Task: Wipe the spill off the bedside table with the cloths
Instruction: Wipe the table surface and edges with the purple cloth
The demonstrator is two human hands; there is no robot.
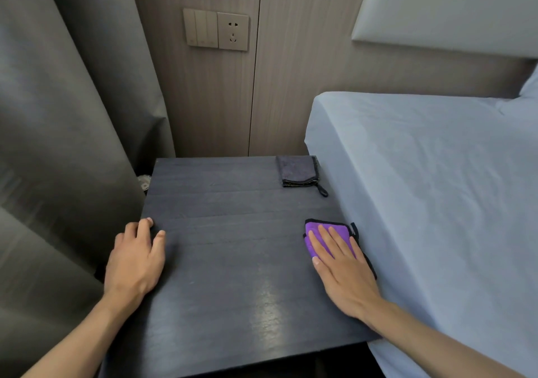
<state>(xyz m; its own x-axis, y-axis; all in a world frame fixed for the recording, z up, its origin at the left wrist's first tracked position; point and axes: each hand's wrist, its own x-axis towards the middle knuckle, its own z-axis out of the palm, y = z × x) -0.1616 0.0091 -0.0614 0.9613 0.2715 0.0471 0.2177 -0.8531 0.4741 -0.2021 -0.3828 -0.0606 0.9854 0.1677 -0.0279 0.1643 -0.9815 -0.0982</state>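
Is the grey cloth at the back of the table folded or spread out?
Folded: the grey cloth shows stacked edges along its near side.

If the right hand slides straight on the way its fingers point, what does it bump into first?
Probably the folded grey cloth near the far corner. The right hand lies flat on the purple cloth, fingers aimed forward and slightly left across bare table. It might just miss.
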